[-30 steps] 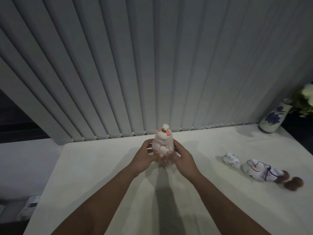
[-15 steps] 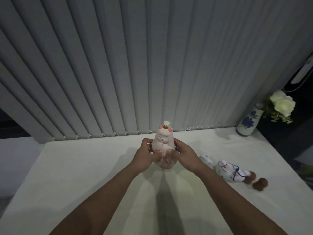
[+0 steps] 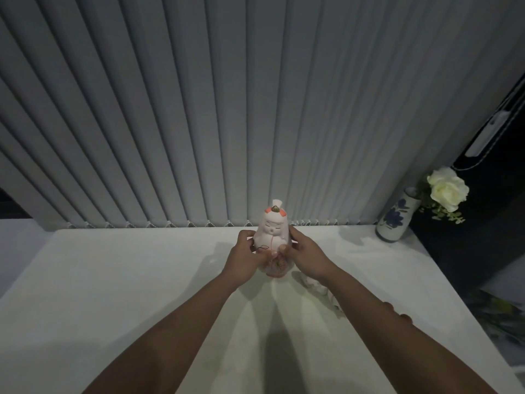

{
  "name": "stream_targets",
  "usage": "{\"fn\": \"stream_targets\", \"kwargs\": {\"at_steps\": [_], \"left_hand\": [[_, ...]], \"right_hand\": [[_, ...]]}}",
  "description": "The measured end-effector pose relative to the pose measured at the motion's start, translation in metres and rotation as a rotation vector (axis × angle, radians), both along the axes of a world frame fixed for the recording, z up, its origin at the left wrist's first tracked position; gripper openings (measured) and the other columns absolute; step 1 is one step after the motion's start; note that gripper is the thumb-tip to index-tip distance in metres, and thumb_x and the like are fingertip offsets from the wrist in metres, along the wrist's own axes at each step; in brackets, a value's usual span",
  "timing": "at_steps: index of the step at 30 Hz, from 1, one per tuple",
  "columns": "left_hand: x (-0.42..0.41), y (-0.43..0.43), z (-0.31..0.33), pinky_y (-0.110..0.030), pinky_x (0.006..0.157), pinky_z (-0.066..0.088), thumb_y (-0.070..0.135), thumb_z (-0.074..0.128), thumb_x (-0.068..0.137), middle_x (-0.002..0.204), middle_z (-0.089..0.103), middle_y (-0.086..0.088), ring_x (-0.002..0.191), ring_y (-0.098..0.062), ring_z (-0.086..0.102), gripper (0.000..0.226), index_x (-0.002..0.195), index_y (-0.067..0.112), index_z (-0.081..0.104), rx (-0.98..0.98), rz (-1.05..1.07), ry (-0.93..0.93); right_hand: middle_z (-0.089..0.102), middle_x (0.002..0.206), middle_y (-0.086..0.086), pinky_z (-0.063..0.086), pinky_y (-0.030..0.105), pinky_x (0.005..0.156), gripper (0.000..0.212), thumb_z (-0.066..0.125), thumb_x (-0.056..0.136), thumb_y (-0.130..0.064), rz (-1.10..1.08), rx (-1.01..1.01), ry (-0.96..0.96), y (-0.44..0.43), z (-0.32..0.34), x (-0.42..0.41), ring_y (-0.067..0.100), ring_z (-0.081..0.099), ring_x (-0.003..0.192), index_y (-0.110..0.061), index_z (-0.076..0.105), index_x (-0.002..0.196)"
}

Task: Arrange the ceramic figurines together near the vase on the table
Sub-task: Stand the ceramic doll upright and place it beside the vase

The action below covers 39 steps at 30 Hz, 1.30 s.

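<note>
A pale pink ceramic doll figurine (image 3: 272, 231) with red marks on its head is held upright between both hands above the middle of the white table (image 3: 113, 280). My left hand (image 3: 246, 255) wraps its left side and my right hand (image 3: 305, 254) its right side. A white and blue vase (image 3: 396, 218) with white roses (image 3: 447, 189) stands at the table's far right corner. Another white figurine (image 3: 315, 285) lies on the table, mostly hidden under my right forearm, with brown bits (image 3: 404, 317) showing beyond the arm.
Grey vertical blinds (image 3: 227, 109) hang right behind the table's far edge. The table's right edge runs diagonally past the vase, with dark space and some printed material (image 3: 500, 317) beyond it.
The view has swung right and the vase with roses has come further into view. The doll is now turned upright with its face toward me, and my right arm now covers the lying figurines.
</note>
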<state>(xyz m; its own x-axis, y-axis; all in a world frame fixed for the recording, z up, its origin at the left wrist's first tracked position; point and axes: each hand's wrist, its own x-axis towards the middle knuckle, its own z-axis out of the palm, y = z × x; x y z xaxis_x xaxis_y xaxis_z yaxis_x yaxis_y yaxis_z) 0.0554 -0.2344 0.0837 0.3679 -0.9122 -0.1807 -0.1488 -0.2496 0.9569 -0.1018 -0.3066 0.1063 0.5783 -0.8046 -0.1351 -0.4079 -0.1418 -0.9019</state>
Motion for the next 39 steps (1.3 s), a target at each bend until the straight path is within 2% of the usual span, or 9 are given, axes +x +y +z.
{"fn": "stream_targets", "kwargs": {"at_steps": [4,7,9,12,18,22,31,35,39], "left_hand": [[-0.011,-0.009,-0.003,-0.043,0.089,0.052,0.025,0.084,0.066,0.104,0.071,-0.001,0.102,-0.022,0.065,0.059,0.111,0.02,0.045,0.011,0.035,-0.038],[-0.017,-0.015,-0.007,-0.04,0.085,0.053,0.026,0.084,0.066,0.107,0.071,-0.001,0.099,-0.019,0.065,0.059,0.111,0.019,0.046,0.016,0.053,-0.066],[-0.02,-0.019,-0.01,-0.04,0.084,0.053,0.028,0.085,0.065,0.108,0.071,-0.002,0.096,-0.018,0.066,0.061,0.111,0.019,0.046,0.02,0.072,-0.085],[-0.024,-0.026,-0.014,-0.038,0.082,0.053,0.029,0.085,0.064,0.107,0.071,-0.001,0.095,-0.018,0.066,0.062,0.112,0.019,0.046,0.035,0.09,-0.104],[-0.032,-0.037,-0.02,-0.04,0.084,0.055,0.032,0.084,0.063,0.107,0.071,-0.004,0.094,-0.021,0.066,0.064,0.113,0.017,0.047,0.056,0.135,-0.117],[-0.034,-0.042,-0.026,-0.039,0.083,0.055,0.029,0.084,0.062,0.106,0.071,-0.005,0.091,-0.019,0.066,0.061,0.109,0.019,0.047,0.062,0.15,-0.093],[-0.038,-0.047,-0.03,-0.042,0.084,0.056,0.042,0.08,0.053,0.105,0.071,-0.001,0.094,-0.018,0.067,0.066,0.107,0.023,0.047,0.077,0.143,-0.11],[-0.039,-0.047,-0.027,-0.042,0.085,0.056,0.041,0.078,0.053,0.104,0.067,-0.002,0.094,-0.021,0.065,0.068,0.109,0.019,0.047,0.078,0.12,-0.111],[-0.035,-0.047,-0.03,-0.044,0.087,0.055,0.031,0.083,0.057,0.106,0.064,0.001,0.097,-0.019,0.063,0.065,0.109,0.026,0.044,0.073,0.055,-0.096]], "right_hand": [[0.061,0.123,-0.007,0.042,-0.001,0.07,0.05,0.049,0.091,-0.001,0.007,0.001,0.019,-0.009,-0.001,-0.004,0.015,0.058,0.11,-0.022,0.046,0.136],[0.057,0.123,-0.009,0.038,-0.005,0.069,0.053,0.046,0.09,0.003,0.025,-0.007,0.032,-0.018,-0.005,-0.006,0.011,0.053,0.111,-0.02,0.044,0.138],[0.057,0.126,-0.008,0.04,-0.001,0.075,0.054,0.046,0.09,0.003,0.03,-0.009,0.049,-0.023,-0.008,-0.008,0.01,0.052,0.113,-0.02,0.043,0.139],[0.058,0.133,-0.005,0.042,0.02,0.092,0.055,0.048,0.089,0.0,0.045,-0.01,0.06,-0.034,-0.014,-0.01,0.014,0.054,0.119,-0.022,0.043,0.139],[0.06,0.132,-0.009,0.045,0.035,0.104,0.057,0.051,0.085,-0.002,0.079,0.021,0.08,-0.056,-0.032,-0.012,0.011,0.055,0.121,-0.027,0.047,0.136],[0.059,0.133,-0.007,0.045,0.032,0.102,0.058,0.05,0.085,0.0,0.092,0.033,0.076,-0.066,-0.039,-0.014,0.013,0.055,0.121,-0.025,0.046,0.137],[0.06,0.13,-0.014,0.048,0.043,0.102,0.05,0.055,0.087,-0.011,0.12,0.031,0.07,-0.075,-0.052,-0.023,0.009,0.057,0.119,-0.036,0.049,0.13],[0.06,0.131,-0.008,0.049,0.041,0.101,0.05,0.056,0.087,-0.009,0.112,0.065,0.02,-0.075,-0.052,-0.026,0.012,0.059,0.117,-0.029,0.049,0.132],[0.059,0.131,-0.005,0.055,0.031,0.089,0.056,0.066,0.085,-0.014,0.127,0.1,0.014,-0.073,-0.049,-0.032,0.012,0.064,0.106,-0.026,0.044,0.136]]}}
